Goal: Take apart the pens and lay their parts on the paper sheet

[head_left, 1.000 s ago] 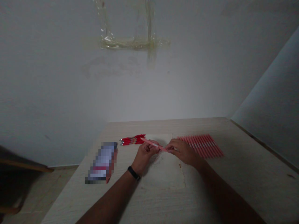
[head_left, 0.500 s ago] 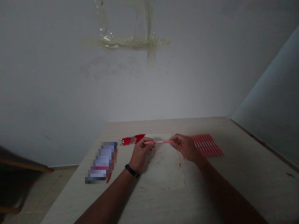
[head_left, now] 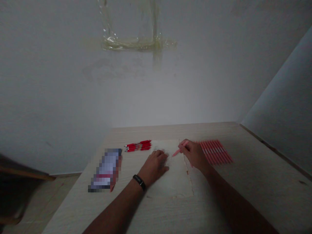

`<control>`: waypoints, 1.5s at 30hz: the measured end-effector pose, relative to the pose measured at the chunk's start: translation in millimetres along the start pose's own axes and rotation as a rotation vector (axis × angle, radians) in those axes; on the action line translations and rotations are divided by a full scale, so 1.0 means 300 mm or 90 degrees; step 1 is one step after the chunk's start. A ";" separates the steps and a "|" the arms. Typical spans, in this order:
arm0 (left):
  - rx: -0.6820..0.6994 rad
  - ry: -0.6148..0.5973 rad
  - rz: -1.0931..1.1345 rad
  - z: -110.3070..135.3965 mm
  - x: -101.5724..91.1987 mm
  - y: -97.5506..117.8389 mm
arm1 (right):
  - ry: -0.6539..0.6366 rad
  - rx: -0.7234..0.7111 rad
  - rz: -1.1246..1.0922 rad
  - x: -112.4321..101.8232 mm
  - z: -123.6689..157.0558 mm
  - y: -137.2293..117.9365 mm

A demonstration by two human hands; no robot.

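My right hand [head_left: 194,155] pinches a pink pen [head_left: 178,149], tip pointing down-left over a pale sheet of paper [head_left: 170,182]. Flat on that sheet rests my left hand [head_left: 155,165], palm down, fingers loosely curled, holding nothing; a black band circles its wrist. A row of several pink pens [head_left: 215,151] lies just right of my right hand. A small bundle of red pens [head_left: 137,146] lies beyond my left hand.
A flat box [head_left: 106,170], its face blurred out, lies at the left of the light wooden table [head_left: 243,188]. A grey wall rises behind the table, with yellowed tape stuck on it. A dark piece of furniture [head_left: 14,185] stands at the far left.
My left hand has let go of the pink pen and dropped flat onto the paper. My right hand kept the pen and turned it so the tip points down at the sheet.
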State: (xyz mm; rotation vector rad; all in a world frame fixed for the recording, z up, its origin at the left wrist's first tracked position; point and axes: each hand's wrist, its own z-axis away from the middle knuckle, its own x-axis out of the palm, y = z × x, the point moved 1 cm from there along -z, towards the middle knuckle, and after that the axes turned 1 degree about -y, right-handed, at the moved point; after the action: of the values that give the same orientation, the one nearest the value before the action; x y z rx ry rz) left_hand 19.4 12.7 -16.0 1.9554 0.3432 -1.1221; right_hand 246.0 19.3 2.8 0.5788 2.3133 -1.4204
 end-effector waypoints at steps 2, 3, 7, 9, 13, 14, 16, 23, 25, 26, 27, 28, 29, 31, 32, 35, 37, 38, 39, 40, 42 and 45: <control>-0.002 -0.021 -0.025 0.000 0.002 -0.004 | -0.001 0.004 0.022 -0.008 -0.003 0.002; -0.003 -0.025 -0.030 0.000 0.002 -0.004 | -0.008 -0.002 0.023 -0.008 -0.004 0.002; -0.003 -0.028 -0.033 0.000 0.002 -0.005 | -0.015 -0.013 0.047 -0.003 -0.005 0.008; 0.001 -0.025 -0.029 0.002 0.004 -0.007 | 0.011 0.002 0.073 -0.005 -0.006 0.011; 0.003 -0.019 -0.030 0.004 0.011 -0.013 | -0.021 -0.015 0.054 -0.006 -0.006 0.003; 0.001 -0.018 -0.034 0.004 0.012 -0.015 | -0.031 -0.020 0.053 -0.006 -0.006 0.000; 0.002 -0.017 -0.037 0.004 0.014 -0.017 | -0.023 -0.015 0.065 -0.010 -0.004 -0.007; 0.003 0.016 0.017 0.001 -0.001 -0.002 | 0.060 0.065 -0.044 -0.038 -0.006 -0.025; 0.004 0.056 0.069 -0.001 -0.012 0.014 | 0.081 0.083 -0.121 -0.033 -0.009 -0.027; 0.001 0.076 0.104 -0.003 -0.018 0.023 | 0.075 0.091 -0.170 -0.025 -0.010 -0.027; -0.007 0.092 0.144 -0.005 -0.023 0.031 | 0.057 0.098 -0.219 -0.013 -0.009 -0.026; -0.019 0.106 0.185 -0.006 -0.026 0.038 | 0.033 0.103 -0.263 0.001 -0.007 -0.024; -0.033 0.116 0.225 -0.008 -0.029 0.043 | 0.005 0.104 -0.297 0.017 -0.005 -0.022; -0.062 0.133 0.291 -0.011 -0.029 0.049 | -0.042 0.103 -0.324 0.053 0.004 -0.016; -0.075 0.140 0.319 -0.013 -0.027 0.049 | -0.056 0.102 -0.322 0.071 0.008 -0.013; -0.099 0.152 0.412 -0.017 -0.018 0.044 | -0.078 0.091 -0.276 0.111 0.020 -0.007; -0.105 0.162 0.481 -0.021 -0.014 0.041 | -0.091 0.078 -0.251 0.119 0.023 -0.009; -0.111 0.173 0.508 -0.023 -0.013 0.039 | -0.103 0.069 -0.239 0.116 0.023 -0.012; -0.121 0.188 0.527 -0.024 -0.014 0.037 | -0.116 0.056 -0.222 0.107 0.022 -0.016; -0.133 0.204 0.537 -0.026 -0.016 0.035 | -0.128 0.042 -0.200 0.094 0.020 -0.019; -0.158 0.237 0.546 -0.030 -0.022 0.031 | -0.155 0.004 -0.151 0.060 0.014 -0.025; -0.183 0.268 0.552 -0.034 -0.033 0.026 | -0.200 -0.045 -0.102 0.010 0.003 -0.026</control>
State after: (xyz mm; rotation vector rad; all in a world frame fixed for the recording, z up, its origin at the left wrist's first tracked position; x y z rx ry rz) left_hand 24.3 17.5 -1.3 1.7678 -0.1333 -0.0972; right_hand 239.5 15.8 6.9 0.1392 2.1837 -1.3794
